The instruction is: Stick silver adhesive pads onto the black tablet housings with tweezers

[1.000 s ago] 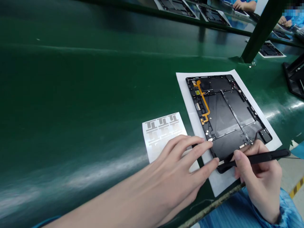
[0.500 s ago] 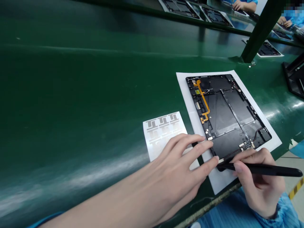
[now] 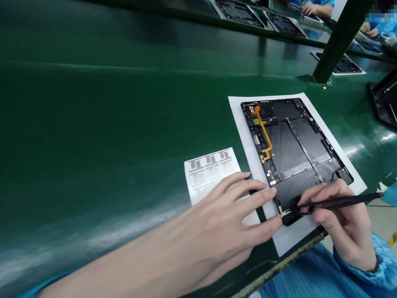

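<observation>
Pinching black tweezers (image 3: 338, 202) in a narrow grip, the right hand (image 3: 343, 225) brings the tips down on the near corner of an open tablet housing (image 3: 294, 153), right by a small white strip (image 3: 283, 212); can't tell if the tips hold it. Left hand (image 3: 217, 211) spread wide, fingers apart, fingertips (image 3: 269, 192) and thumb at the housing's near edge, holding nothing visible. Housing lies flat on a white paper sheet (image 3: 238, 128) with an orange flex cable (image 3: 263, 128) inside, on a green conveyor belt (image 3: 124, 124). Left of the housing is a printed label sheet (image 3: 206, 169), its lower part under the left hand. Beyond the housing stand a dark green post (image 3: 339, 45) and more housings (image 3: 238, 11), with a co-worker's hand (image 3: 312, 7) farther off.
</observation>
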`<state>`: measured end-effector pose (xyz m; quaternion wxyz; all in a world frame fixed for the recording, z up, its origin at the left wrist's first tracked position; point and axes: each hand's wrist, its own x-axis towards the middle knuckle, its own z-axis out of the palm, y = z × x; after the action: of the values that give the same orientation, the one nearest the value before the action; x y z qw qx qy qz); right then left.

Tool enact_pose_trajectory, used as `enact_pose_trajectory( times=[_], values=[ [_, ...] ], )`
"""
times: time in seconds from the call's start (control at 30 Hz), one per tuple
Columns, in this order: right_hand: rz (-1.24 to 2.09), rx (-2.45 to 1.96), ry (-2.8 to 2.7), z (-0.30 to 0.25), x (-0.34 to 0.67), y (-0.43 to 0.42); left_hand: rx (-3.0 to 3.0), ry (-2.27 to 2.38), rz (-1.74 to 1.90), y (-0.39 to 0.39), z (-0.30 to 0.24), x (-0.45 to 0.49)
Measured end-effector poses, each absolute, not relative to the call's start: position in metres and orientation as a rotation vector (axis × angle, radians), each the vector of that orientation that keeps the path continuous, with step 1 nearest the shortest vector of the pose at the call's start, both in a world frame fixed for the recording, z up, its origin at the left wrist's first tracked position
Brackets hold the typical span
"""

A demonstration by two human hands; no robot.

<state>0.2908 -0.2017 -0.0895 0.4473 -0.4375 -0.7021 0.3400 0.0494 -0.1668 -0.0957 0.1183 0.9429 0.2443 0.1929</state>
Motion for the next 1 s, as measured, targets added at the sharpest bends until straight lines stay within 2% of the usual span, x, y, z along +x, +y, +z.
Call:
enact_pose_trajectory(
  times=[0.53,0.8,1.0],
  values=[
    [0.761,-1.062,-1.906,-0.0871,0.2810,-0.1941,2.706,0.758,0.587,-0.1690,-0.0977,0.0501],
    [0.807,-1.104,-1.561,-0.0954,0.2819,-0.2001,2.753,0.770,0.538,-0.1690,-0.0977,0.0513],
    [0.771,-1.137,-1.565,-0.0956,0.2822,-0.1997,2.823,0.804,0.525,-0.1723,-0.0978,0.0544]
  ],
)
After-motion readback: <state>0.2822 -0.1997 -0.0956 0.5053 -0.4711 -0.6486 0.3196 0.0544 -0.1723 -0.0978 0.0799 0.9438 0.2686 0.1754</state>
